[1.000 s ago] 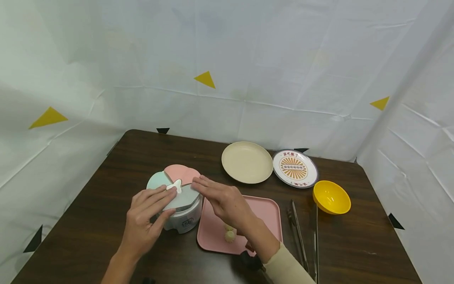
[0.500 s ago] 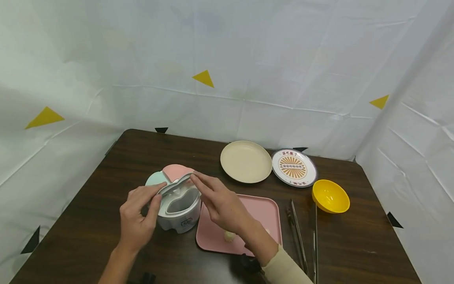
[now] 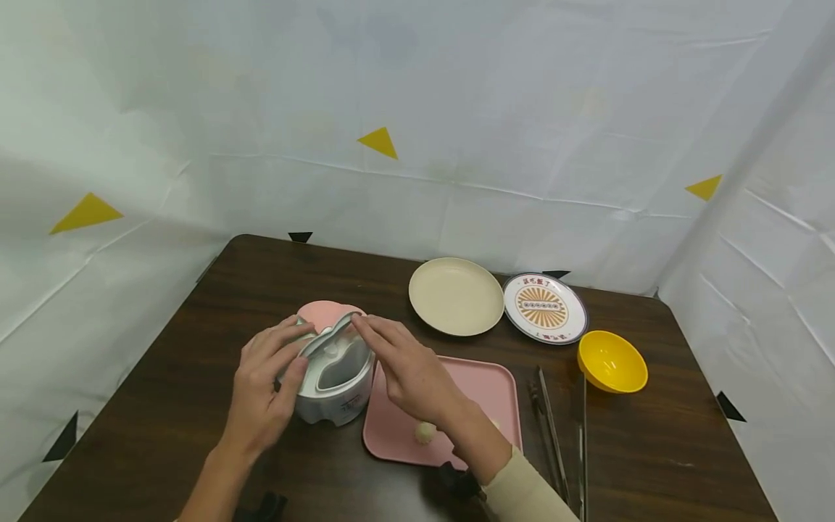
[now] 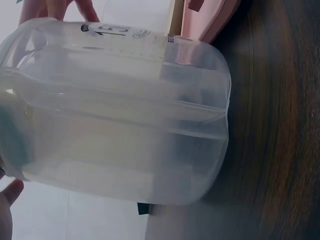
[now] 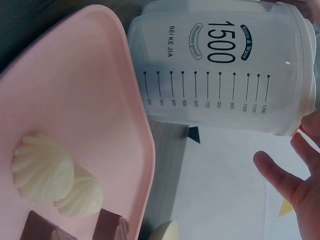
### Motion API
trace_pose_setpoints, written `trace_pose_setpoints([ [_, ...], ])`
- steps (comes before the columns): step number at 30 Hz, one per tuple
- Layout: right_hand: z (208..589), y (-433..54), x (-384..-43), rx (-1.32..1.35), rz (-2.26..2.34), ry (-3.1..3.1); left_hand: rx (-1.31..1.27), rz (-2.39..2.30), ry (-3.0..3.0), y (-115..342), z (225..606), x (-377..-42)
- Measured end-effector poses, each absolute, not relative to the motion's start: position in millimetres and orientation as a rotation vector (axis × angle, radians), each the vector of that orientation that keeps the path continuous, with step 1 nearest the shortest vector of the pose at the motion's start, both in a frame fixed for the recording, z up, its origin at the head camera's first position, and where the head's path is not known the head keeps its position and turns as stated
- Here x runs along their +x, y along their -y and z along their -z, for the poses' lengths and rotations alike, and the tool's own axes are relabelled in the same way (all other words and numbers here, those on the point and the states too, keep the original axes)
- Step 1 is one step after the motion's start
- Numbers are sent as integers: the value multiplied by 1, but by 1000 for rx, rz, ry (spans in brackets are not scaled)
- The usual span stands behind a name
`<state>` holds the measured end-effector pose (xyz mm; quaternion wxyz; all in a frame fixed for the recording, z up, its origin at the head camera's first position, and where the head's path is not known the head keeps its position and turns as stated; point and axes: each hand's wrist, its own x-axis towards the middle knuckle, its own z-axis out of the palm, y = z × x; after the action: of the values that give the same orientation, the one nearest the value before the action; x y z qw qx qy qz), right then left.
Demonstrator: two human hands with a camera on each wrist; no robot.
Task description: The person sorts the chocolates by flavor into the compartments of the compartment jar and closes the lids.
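A grey plastic lid flap tilts up on a translucent, lobed plastic canister.
The left hand pinches the flap's left end between thumb and fingers; the right hand touches its other end, fingers straight. The canister stands on the dark wood-grain table, just beside a pink rectangular tray.

We see a translucent lidded container, upright on the worktop, marked 1500, its grey flap raised, pink flap flat
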<state>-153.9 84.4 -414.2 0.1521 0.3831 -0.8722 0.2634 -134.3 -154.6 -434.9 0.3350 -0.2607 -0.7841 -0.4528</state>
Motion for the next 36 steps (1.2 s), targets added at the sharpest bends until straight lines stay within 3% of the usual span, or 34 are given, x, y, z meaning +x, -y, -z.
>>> trace_pose_setpoints([
  [16,412,-87,-152,1053,-856,2608,-685,1087,2032,140,436,-136],
  [23,413,-117,-142,931,-1016,2600,-696,1101,1993,137,439,-136],
  [30,421,-173,-121,611,-1101,2590,-692,1093,1989,137,439,-135],
  [36,431,-217,-94,205,-917,2624,-683,1101,1985,139,438,-135],
])
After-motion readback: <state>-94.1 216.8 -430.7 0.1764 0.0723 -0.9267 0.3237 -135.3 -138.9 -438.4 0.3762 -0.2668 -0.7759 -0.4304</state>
